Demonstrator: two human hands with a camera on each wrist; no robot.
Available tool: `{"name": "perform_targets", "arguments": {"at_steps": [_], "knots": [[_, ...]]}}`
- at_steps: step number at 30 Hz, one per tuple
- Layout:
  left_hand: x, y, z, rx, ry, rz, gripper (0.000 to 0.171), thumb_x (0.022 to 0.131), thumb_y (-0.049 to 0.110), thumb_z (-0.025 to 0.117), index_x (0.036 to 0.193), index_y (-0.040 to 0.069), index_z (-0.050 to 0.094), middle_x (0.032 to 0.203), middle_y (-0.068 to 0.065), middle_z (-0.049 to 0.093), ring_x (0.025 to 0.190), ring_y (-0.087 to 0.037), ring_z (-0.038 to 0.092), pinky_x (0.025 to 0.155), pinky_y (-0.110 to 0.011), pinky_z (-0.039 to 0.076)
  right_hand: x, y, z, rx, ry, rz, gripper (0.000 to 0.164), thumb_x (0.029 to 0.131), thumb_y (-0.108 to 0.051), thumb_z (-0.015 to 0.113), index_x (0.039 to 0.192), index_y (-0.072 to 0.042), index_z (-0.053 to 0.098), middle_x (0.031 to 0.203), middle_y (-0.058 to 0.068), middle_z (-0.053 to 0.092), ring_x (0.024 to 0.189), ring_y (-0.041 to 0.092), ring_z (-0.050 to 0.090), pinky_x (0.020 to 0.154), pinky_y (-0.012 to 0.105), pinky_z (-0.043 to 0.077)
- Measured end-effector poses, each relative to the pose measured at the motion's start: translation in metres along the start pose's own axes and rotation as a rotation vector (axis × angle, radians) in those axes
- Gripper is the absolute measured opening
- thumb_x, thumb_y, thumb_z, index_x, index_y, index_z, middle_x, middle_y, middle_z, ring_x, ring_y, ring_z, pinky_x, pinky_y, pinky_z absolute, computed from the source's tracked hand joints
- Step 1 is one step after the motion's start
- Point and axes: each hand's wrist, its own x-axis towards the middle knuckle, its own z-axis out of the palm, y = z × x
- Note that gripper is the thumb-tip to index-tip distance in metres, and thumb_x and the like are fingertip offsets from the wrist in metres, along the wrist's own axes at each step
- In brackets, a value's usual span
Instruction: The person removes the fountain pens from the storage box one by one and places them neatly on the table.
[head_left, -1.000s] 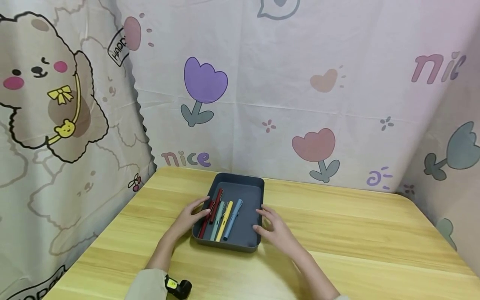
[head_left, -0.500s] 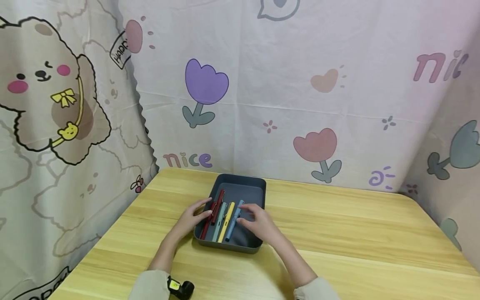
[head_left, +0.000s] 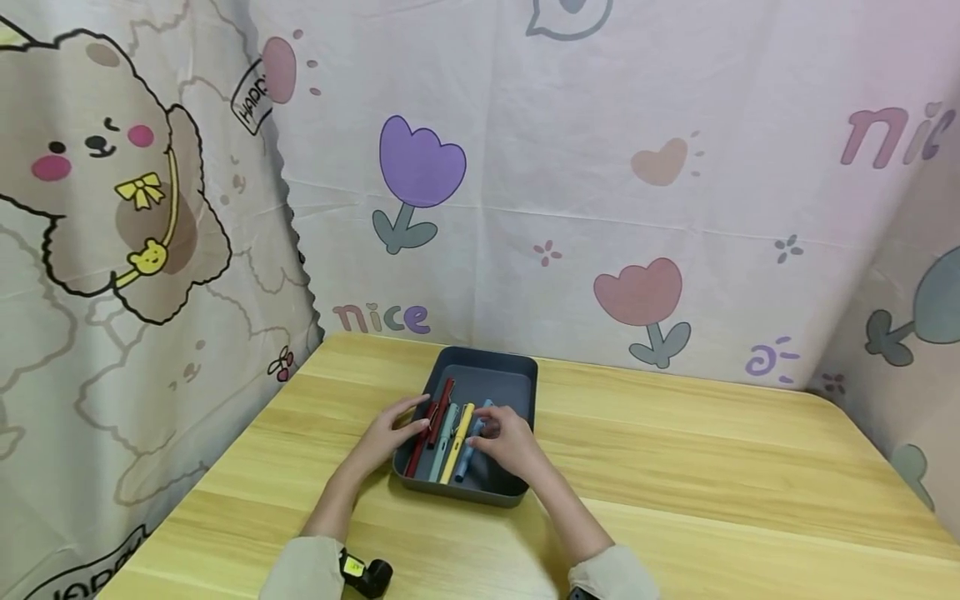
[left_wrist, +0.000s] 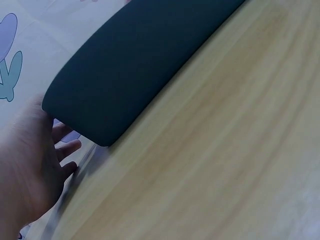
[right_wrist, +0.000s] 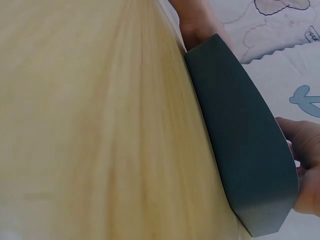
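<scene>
A dark grey tray (head_left: 495,385) holds several capped pens. Two red pens (head_left: 445,408) lie at its left, then a green pen (head_left: 441,454), a yellow pen (head_left: 456,446) and a blue pen (head_left: 464,467). My left hand (head_left: 381,440) grips the tray's left side, thumb over the rim beside the red pens. Inside the tray, my right hand (head_left: 512,442) has thumb and fingers curled round the blue pen, partly hiding it. The left wrist view shows the tray's outer wall (left_wrist: 125,75) beside my left hand (left_wrist: 30,170). In the right wrist view the wall partly covers my right hand (right_wrist: 307,155).
The tray stands on a light wooden table (head_left: 675,467), close to its back edge. A printed cloth (head_left: 525,167) hangs behind the table and along both sides. A black device (head_left: 366,575) is strapped at the left wrist.
My right hand has moved left from the tray's right rim to the blue pen, and its fingers have closed round it. The left hand stays at the tray's left side.
</scene>
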Motion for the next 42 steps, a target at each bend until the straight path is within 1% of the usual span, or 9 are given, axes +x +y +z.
{"name": "perform_targets", "arguments": {"at_steps": [6, 11, 18, 23, 32, 33, 34, 39, 42], "knots": [[0.001, 0.002, 0.001, 0.004, -0.003, -0.005, 0.050, 0.090, 0.013, 0.060, 0.135, -0.002, 0.044, 0.141, -0.025, 0.030, 0.127, -0.042, 0.029, 0.102, -0.052, 0.024, 0.002, 0.002, 0.000, -0.059, -0.030, 0.041, 0.036, 0.081, -0.019, 0.071, 0.111, -0.001, 0.061, 0.087, 0.006, 0.054, 0.078, 0.019, 0.054, 0.063, 0.030, 0.048], [0.000, 0.003, 0.002, 0.009, -0.004, -0.006, 0.049, 0.090, 0.013, 0.060, 0.135, -0.002, 0.044, 0.141, -0.026, 0.030, 0.127, -0.042, 0.029, 0.102, -0.052, 0.024, 0.005, 0.001, 0.002, -0.096, -0.066, 0.075, 0.035, 0.082, -0.020, 0.071, 0.110, -0.002, 0.061, 0.080, 0.003, 0.055, 0.069, 0.016, 0.052, 0.057, 0.028, 0.044], [-0.001, 0.004, 0.003, 0.011, -0.006, -0.011, 0.049, 0.091, 0.013, 0.059, 0.135, -0.002, 0.044, 0.141, -0.026, 0.030, 0.127, -0.043, 0.029, 0.102, -0.053, 0.024, 0.006, 0.001, 0.009, -0.150, -0.100, 0.109, 0.037, 0.081, -0.024, 0.072, 0.110, -0.003, 0.062, 0.082, 0.004, 0.051, 0.072, 0.016, 0.047, 0.059, 0.029, 0.043], [-0.001, 0.004, 0.003, 0.017, -0.005, -0.020, 0.049, 0.091, 0.013, 0.059, 0.135, -0.001, 0.044, 0.141, -0.025, 0.030, 0.127, -0.042, 0.029, 0.102, -0.053, 0.024, 0.008, 0.002, 0.011, -0.138, -0.108, 0.112, 0.039, 0.080, -0.026, 0.072, 0.112, -0.005, 0.062, 0.079, 0.003, 0.050, 0.070, 0.016, 0.045, 0.057, 0.029, 0.040], [0.000, 0.003, 0.002, 0.018, -0.005, -0.023, 0.049, 0.091, 0.014, 0.059, 0.135, 0.000, 0.044, 0.142, -0.024, 0.030, 0.128, -0.042, 0.028, 0.102, -0.053, 0.023, 0.009, 0.005, 0.015, -0.092, -0.123, 0.127, 0.041, 0.080, -0.024, 0.073, 0.115, -0.007, 0.059, 0.066, -0.001, 0.052, 0.053, 0.012, 0.046, 0.048, 0.025, 0.038], [0.001, -0.002, 0.002, 0.018, 0.001, -0.021, 0.049, 0.091, 0.017, 0.060, 0.135, 0.002, 0.045, 0.142, -0.023, 0.030, 0.128, -0.041, 0.029, 0.102, -0.053, 0.023, 0.010, 0.005, 0.015, -0.087, -0.125, 0.131, 0.041, 0.080, -0.024, 0.072, 0.115, -0.007, 0.058, 0.066, -0.001, 0.052, 0.053, 0.012, 0.046, 0.048, 0.025, 0.038], [0.001, -0.003, 0.002, 0.018, 0.001, -0.022, 0.049, 0.091, 0.017, 0.060, 0.135, 0.002, 0.045, 0.142, -0.023, 0.030, 0.128, -0.042, 0.028, 0.102, -0.053, 0.023, 0.010, 0.006, 0.016, -0.084, -0.127, 0.130, 0.041, 0.080, -0.023, 0.072, 0.115, -0.007, 0.058, 0.067, -0.001, 0.052, 0.054, 0.012, 0.046, 0.049, 0.025, 0.038], [0.009, -0.027, 0.002, 0.021, 0.009, -0.010, 0.051, 0.090, 0.024, 0.061, 0.136, 0.008, 0.046, 0.143, -0.019, 0.031, 0.129, -0.039, 0.028, 0.102, -0.053, 0.023, 0.010, 0.006, 0.015, -0.086, -0.143, 0.121, 0.038, 0.082, -0.019, 0.070, 0.116, -0.007, 0.056, 0.069, 0.000, 0.051, 0.056, 0.013, 0.046, 0.050, 0.026, 0.038], [0.011, -0.032, 0.003, 0.028, 0.008, 0.000, 0.052, 0.090, 0.026, 0.061, 0.136, 0.009, 0.046, 0.143, -0.018, 0.031, 0.129, -0.037, 0.028, 0.102, -0.053, 0.024, 0.009, 0.006, 0.014, -0.097, -0.144, 0.111, 0.038, 0.083, -0.018, 0.069, 0.116, -0.006, 0.056, 0.069, 0.000, 0.051, 0.055, 0.013, 0.046, 0.049, 0.027, 0.038]]}}
